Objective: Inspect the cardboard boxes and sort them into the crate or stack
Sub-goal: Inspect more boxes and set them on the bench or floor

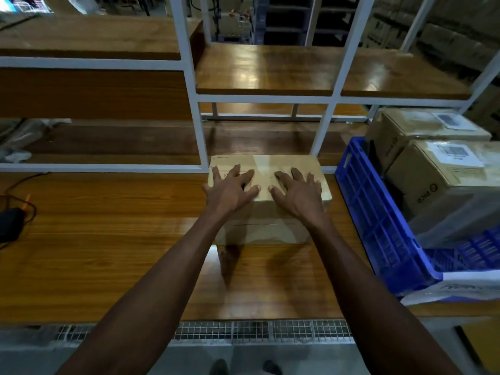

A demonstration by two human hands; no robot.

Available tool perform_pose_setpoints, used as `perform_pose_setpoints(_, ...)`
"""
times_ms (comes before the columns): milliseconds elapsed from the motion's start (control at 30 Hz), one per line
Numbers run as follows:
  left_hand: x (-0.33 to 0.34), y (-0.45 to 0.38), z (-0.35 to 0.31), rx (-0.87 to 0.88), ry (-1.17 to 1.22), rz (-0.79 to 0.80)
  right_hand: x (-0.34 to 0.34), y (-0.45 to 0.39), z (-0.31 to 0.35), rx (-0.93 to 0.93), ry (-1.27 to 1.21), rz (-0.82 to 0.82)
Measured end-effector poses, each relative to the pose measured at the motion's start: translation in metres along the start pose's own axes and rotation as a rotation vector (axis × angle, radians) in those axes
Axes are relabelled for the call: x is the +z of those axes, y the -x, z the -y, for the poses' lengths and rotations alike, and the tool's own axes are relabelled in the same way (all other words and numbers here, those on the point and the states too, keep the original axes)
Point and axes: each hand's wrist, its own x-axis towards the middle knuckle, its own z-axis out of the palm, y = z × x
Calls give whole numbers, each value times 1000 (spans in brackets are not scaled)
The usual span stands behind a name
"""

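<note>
A glossy brown wooden workbench (108, 239) is standing under a white metal shelving frame (193, 104) in a dim storeroom, with a blue slatted plastic crate (378, 226) sitting at its right end and carrying two tan labelled cardboard cartons (438, 185), and what is probably a black charger with cables (10, 223) lying at the left edge. A plain tan rectangular cardboard box (266, 212) is resting on the bench just left of the crate. The left hand (230, 188) and right hand (299, 192) are lying flat on its top, fingers spread, thumbs nearly meeting, both arms reaching forward.
</note>
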Motion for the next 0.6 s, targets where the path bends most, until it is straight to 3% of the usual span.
perform_pose_setpoints(233, 17, 27, 0, 11, 46, -207, 4, 4, -7, -30, -69, -64)
perform_pose_setpoints(400, 17, 27, 20, 59, 132, -203, 5, 23, -32, -17, -137, -222)
perform_pose_setpoints(500, 25, 35, 30, 42, 162, -301, 17, 42, -44, 120, -319, -267)
perform_pose_setpoints(600, 37, 44, 32, -46, 298, -345, 27, 47, -48, 76, -469, -309)
